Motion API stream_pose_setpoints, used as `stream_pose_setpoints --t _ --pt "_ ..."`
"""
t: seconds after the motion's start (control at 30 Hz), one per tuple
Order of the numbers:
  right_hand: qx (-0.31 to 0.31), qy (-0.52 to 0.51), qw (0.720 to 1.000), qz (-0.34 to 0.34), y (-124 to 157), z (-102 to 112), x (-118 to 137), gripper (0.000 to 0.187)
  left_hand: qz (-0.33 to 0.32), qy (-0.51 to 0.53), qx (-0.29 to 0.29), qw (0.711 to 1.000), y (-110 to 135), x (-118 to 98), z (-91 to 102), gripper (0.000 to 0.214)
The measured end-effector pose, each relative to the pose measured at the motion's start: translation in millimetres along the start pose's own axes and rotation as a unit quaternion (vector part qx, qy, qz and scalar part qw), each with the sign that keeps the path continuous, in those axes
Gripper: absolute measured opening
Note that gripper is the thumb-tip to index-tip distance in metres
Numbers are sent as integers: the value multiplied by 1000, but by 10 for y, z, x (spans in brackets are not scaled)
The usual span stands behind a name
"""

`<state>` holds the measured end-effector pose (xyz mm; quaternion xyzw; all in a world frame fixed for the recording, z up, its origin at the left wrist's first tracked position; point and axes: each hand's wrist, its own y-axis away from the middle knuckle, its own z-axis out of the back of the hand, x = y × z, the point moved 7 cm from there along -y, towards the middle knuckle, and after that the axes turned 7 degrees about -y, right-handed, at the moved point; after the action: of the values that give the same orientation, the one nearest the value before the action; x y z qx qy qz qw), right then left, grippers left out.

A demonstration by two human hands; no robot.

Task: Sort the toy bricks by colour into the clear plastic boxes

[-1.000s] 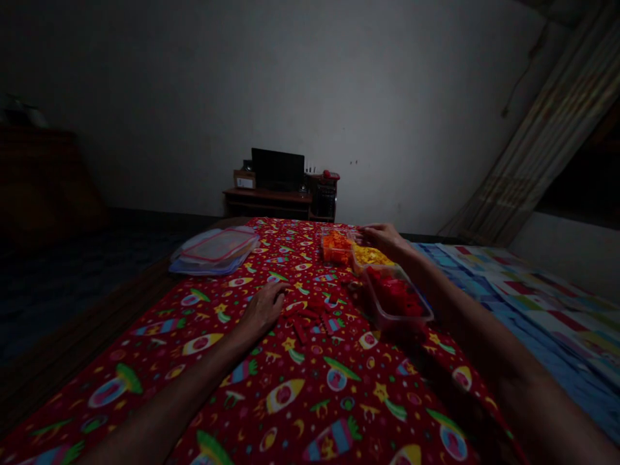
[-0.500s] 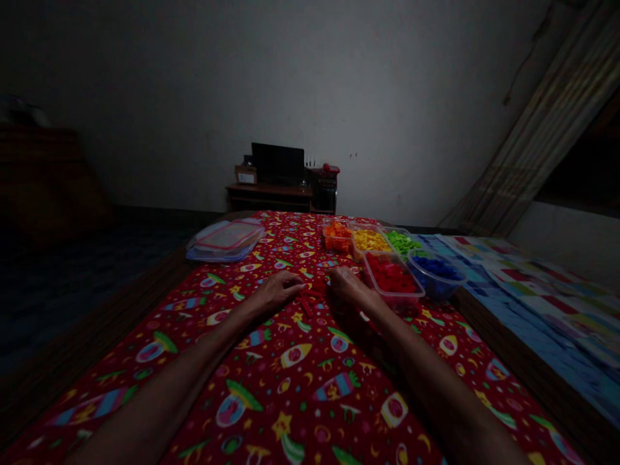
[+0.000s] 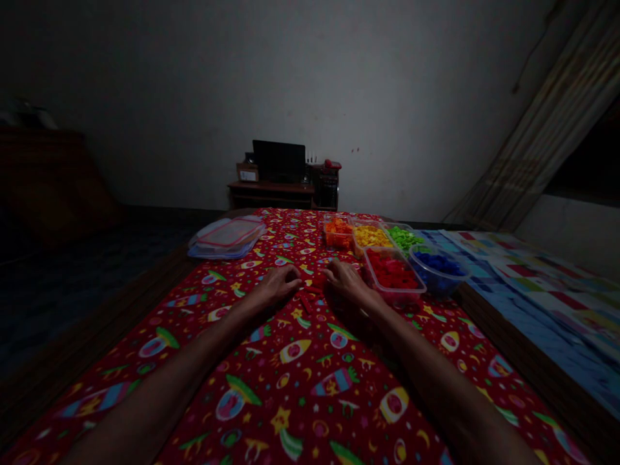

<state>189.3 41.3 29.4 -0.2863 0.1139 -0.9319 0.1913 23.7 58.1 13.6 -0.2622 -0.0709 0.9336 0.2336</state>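
My left hand (image 3: 277,285) and my right hand (image 3: 345,279) rest on a red patterned tablecloth (image 3: 310,374), either side of a small pile of red pieces (image 3: 312,290). The fingers of both hands curl down at the pile; in the dim light I cannot make out whether they grip anything. Just right of my right hand stands a clear tub of red pieces (image 3: 393,274).
Behind the red tub are tubs of orange (image 3: 338,234), yellow (image 3: 370,237), green (image 3: 403,237) and blue pieces (image 3: 438,265). Stacked clear lids (image 3: 227,236) lie at the far left. A dark screen (image 3: 279,161) stands on a low shelf by the wall. Patterned bedding (image 3: 542,290) lies on the right.
My right hand came back from the far tubs to the red pile beside my left hand. The view shifted, which brought the green and blue tubs into sight.
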Motion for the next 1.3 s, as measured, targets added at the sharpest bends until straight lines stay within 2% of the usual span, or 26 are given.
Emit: stream_pose_setpoints --t 0.13,0.2,0.37,0.6,0.67,0.73,0.87,0.93,1.0,1.13,1.23,1.3 --pt "43 34 995 80 31 -218 97 26 -43 -16 15 999 26 -125 -106 33" --pt "52 47 992 101 37 -277 121 24 -79 -51 27 995 44 -187 -176 31" --pt "57 -44 995 67 -30 -225 42 13 -89 -121 19 988 60 -203 -254 25" --pt "-46 -161 986 -16 -84 -4 -234 9 -54 -103 -1 993 53 -214 -161 22" --pt "-76 -221 971 -52 -97 55 -291 10 -36 -76 -4 996 33 -210 -105 26" --pt "-85 -304 945 -90 -104 76 -320 13 -7 -48 -17 999 1 -184 -40 29" --pt "4 -486 860 -153 -83 -75 -243 17 26 12 -55 998 -35 -167 47 33" --pt "59 -551 813 -177 -52 -183 -168 21 18 38 -48 998 -24 -215 34 31" --pt "100 -587 782 -184 -25 -265 -95 25 10 68 -32 997 8 -282 5 27" --pt "143 -609 760 -174 15 -349 24 25 27 129 -7 991 80 -380 -48 20" --pt "131 -592 773 -184 49 -355 58 19 84 158 -22 984 107 -362 -47 34" --pt "125 -574 789 -177 51 -322 87 15 98 156 -37 982 103 -355 -27 42"
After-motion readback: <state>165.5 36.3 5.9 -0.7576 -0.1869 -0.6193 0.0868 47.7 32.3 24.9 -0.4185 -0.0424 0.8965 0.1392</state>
